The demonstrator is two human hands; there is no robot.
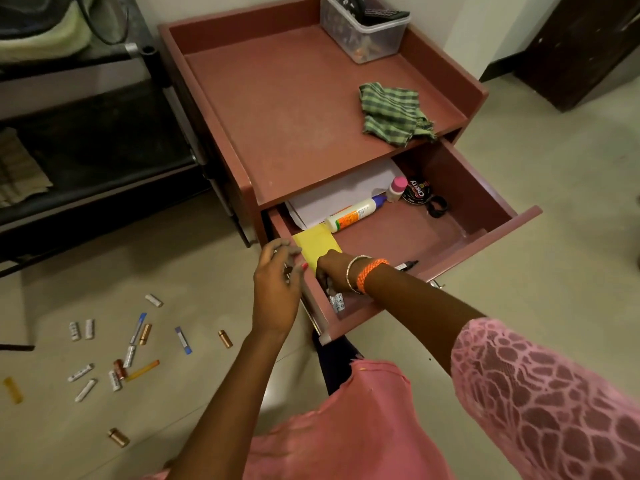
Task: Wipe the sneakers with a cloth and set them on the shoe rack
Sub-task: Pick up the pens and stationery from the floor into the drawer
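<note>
Cloth (394,114) atop cabinet (277,116), batteries (114,355) strewn on floor

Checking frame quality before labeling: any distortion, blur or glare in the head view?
Head view: wide-angle bowing, the open drawer front and cabinet edges splay outward; corners darken, upper left murky; left hand slightly soft; glue bottle and checked cloth sharp; mild floor sheen by the pink sleeve, no harsh glare.
</note>
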